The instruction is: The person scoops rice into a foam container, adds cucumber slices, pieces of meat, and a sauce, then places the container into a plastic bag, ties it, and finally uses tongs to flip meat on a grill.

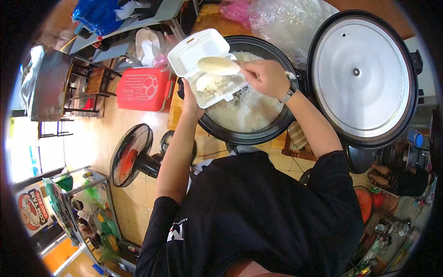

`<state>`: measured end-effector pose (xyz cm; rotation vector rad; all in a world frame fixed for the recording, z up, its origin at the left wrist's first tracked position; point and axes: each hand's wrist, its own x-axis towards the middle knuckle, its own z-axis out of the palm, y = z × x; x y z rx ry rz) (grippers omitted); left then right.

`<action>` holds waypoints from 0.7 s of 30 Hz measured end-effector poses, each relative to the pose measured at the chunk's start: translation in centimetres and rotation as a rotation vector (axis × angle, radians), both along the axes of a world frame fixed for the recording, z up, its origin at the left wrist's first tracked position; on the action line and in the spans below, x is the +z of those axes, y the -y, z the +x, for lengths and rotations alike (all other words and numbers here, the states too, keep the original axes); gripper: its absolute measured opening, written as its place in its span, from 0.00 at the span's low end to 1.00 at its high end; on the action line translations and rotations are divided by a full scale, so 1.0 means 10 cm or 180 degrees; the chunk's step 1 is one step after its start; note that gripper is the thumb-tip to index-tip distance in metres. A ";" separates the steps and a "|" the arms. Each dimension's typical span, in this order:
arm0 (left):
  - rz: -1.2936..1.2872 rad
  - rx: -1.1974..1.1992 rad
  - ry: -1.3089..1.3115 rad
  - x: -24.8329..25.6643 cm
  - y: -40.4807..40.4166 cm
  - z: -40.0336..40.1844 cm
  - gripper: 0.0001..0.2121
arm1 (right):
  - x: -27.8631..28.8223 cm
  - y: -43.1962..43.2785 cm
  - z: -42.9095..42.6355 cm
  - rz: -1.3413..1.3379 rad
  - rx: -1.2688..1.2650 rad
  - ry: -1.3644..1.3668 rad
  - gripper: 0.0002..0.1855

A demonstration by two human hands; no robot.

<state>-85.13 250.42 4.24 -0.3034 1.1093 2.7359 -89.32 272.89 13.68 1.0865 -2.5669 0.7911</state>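
My left hand [192, 104] holds a white foam takeaway box [209, 99] by its side, tilted over the left part of a large round rice cooker [238, 137]. The box's lid [197, 46] stands open, and a mound of cooked rice [210, 84] lies inside. In my right hand [265, 78] is a pale rice paddle [218, 65], its flat blade just above that mound. More cooked rice [249, 114] fills much of the cooker. My right wrist wears a metal band. The paddle's handle is mostly hidden by my fingers.
The cooker's raised round lid [363, 79] stands at the right. Behind the cooker lies a clear plastic bag [277, 24]. A red cooler box [143, 89] and a standing fan [132, 155] are on the left, above a shelf rack [86, 207]. Another person [401, 178] is at far right.
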 end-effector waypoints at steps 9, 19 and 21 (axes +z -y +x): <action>-0.0237 0.0192 -0.0098 -0.07 0.09 0.10 0.33 | -0.18 0.00 0.11 -0.0023 -0.0281 0.0681 0.13; -0.0308 0.0672 -0.0141 -0.04 0.47 0.36 0.33 | -0.34 -0.51 0.11 0.0475 -0.1490 0.0425 0.10; -0.0447 0.0745 -0.0095 0.07 0.61 0.52 0.35 | -0.88 -0.85 0.07 0.1273 -0.2068 0.0575 0.09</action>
